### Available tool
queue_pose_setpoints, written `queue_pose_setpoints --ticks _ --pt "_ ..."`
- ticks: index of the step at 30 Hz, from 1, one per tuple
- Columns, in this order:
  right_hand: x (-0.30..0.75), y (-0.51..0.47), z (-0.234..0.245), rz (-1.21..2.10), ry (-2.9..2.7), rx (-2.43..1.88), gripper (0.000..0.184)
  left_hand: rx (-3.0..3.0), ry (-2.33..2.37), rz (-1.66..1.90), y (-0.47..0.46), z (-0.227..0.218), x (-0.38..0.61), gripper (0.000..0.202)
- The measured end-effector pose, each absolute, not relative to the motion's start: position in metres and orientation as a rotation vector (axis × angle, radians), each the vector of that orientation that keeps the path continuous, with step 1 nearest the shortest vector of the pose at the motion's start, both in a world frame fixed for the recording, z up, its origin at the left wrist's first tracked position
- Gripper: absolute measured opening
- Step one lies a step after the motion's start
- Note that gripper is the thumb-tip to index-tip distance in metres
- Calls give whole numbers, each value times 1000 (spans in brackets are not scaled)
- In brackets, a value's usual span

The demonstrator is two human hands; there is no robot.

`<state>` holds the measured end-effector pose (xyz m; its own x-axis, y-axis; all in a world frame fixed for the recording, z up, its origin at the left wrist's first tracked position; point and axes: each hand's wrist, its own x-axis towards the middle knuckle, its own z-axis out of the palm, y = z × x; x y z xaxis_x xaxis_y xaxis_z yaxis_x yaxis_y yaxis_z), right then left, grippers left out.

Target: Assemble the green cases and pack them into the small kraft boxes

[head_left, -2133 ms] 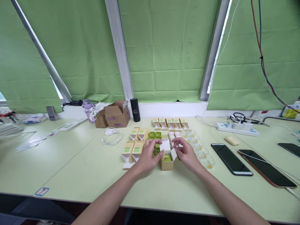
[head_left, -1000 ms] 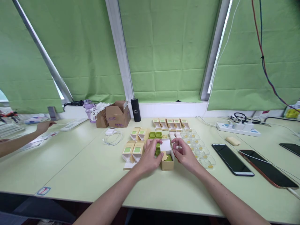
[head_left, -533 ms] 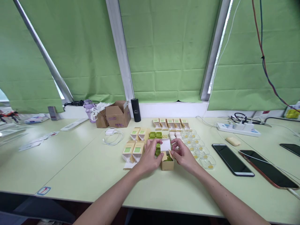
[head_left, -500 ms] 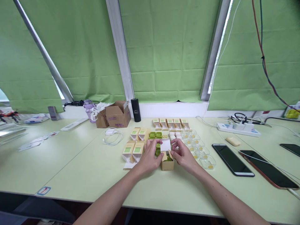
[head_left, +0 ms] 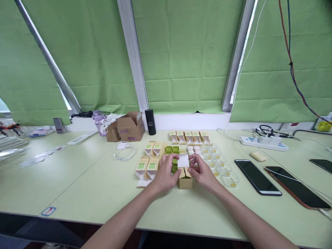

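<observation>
A small tan cardboard box sits upright on the pale table, between a person's left hand and right hand. Its two side flaps lean inward over the opening, a narrow gap between them, and the white lid stands up behind; a sliver of green shows inside.

The box looks light, its thin card stiff along the walls but easily creased at the flaps and corners. The surface appears dry rather than slippery, and the surest hold would probably be low on the side walls, clear of the flaps.

The left hand is half curled, thumb and forefinger well parted, the thumb at the box's left edge and the forefinger beside the lid. The right hand mirrors it, thumb at the right flap, forefinger by the lid's edge, the other fingers bent in. Whether either hand pinches the card, or merely touches it, cannot be told.

Beyond the left hand are green containers and cartons with green labels; clear plastic cups lie past the right hand.
</observation>
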<state>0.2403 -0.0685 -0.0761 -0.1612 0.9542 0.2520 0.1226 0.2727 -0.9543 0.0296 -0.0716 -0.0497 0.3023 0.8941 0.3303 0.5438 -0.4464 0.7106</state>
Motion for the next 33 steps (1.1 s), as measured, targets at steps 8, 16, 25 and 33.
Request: queue_pose_setpoints --ticks 8,16,25,33 --pt "239 -68 -76 1040 -1540 -1040 37 2105 1275 1031 -72 -50 30 38" --pt "239 -67 -78 1029 -1538 -1041 35 2119 1272 1038 -73 -50 30 41" --pt "239 -67 -81 1013 -1568 -1044 32 2121 1292 1007 -72 -51 31 41" --pt "239 -65 -84 994 -1581 -1032 34 2118 1287 1019 -71 -54 31 37"
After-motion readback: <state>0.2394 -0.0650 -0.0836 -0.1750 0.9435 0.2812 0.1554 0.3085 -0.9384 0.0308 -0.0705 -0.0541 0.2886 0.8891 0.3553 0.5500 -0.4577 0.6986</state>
